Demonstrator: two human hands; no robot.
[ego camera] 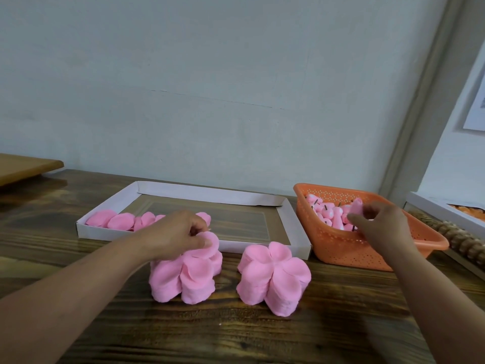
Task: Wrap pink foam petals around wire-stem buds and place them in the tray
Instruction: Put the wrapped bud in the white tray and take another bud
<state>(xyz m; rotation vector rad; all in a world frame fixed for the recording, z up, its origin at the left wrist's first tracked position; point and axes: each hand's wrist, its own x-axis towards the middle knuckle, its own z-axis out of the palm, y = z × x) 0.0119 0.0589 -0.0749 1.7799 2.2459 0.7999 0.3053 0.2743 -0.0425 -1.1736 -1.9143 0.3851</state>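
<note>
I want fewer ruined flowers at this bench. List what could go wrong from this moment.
1. The left hand pinches the top petal off the left petal stack; the sheets underneath may cling and lift too, or the stack may topple.
2. The right hand holds a bud above the orange basket; its wire stem could snag neighbouring buds.
3. The right petal stack stands between both forearms, so a sweep toward the white tray might knock it over.

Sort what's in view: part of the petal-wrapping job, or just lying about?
Job: two stacks of pink foam petals; white cardboard tray; orange perforated plastic basket of pink buds.

Lying about: carved wooden roller; wooden board.
</note>
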